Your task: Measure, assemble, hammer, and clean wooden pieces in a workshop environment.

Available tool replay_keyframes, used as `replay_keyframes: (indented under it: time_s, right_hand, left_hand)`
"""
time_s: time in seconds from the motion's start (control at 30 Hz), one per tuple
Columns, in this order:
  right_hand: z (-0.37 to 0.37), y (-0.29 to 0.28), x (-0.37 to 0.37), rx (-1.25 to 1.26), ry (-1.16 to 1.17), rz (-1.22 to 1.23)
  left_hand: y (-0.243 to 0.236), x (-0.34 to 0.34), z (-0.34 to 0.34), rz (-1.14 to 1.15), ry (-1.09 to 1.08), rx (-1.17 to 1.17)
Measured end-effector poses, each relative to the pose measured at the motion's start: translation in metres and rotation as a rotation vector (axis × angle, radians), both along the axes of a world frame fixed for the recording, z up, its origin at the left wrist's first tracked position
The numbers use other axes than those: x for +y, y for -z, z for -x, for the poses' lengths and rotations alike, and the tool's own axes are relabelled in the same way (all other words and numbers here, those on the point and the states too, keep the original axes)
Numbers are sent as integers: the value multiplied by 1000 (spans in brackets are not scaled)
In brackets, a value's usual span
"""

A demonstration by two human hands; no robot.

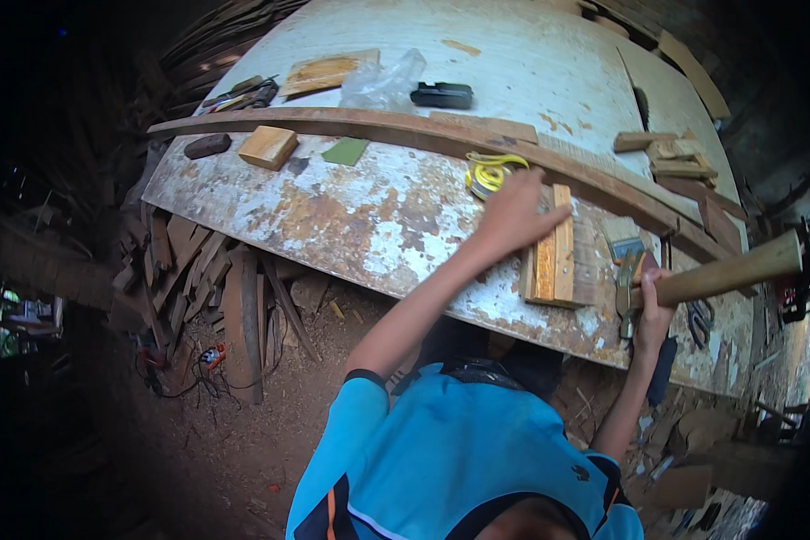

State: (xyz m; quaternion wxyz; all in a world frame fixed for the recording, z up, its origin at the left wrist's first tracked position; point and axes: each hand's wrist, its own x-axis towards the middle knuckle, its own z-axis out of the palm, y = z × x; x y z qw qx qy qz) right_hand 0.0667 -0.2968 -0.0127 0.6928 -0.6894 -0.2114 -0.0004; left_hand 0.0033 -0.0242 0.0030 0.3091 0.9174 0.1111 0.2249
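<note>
My left hand (pixel 516 213) is above the table, its thumb stretched away from the fingers and lying over a small wooden piece (pixel 543 268) made of strips on a flat board. Just beside its fingers sits a yellow tape measure (pixel 484 180). I see nothing held in that hand, though some fingertips are partly hidden. My right hand (pixel 654 310) is wrapped round a hammer (pixel 720 277) close to its metal head, and the thick wooden handle points out to the right. A blue-edged tool (pixel 627 248) lies just beyond the hammer head.
A long wooden beam (pixel 360 124) crosses the worn white table (pixel 369 225). Beyond it lie a plastic bag (pixel 389 83) and a black case (pixel 441 95). A wood block (pixel 268 147) and green sandpaper-like square (pixel 346 151) sit left; offcuts (pixel 679 155) are stacked right.
</note>
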Motion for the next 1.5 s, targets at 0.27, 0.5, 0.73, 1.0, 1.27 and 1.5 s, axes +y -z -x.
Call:
replay_keyframes:
  time_s: [0.27,0.5,0.73,1.0,1.27,1.5]
  right_hand:
    - [-3,-88,-34,-381,181,-144]
    - [-12,-144,28,-374,122,-287]
    - [5,-126,-61,-641,446,-443]
    - [81,-144,-197,-184,697,473]
    - [134,-111,-197,544,291,349]
    - [98,-17,-130,851,-502,-316]
  left_hand:
    - [12,-28,-19,664,169,-56]
    - [-36,-29,-32,108,242,-632]
    - [-45,-9,-42,-78,416,-540]
    - [-38,12,-59,182,672,-296]
    - [-34,15,-51,467,767,-64]
    - [-35,15,-45,347,661,-113]
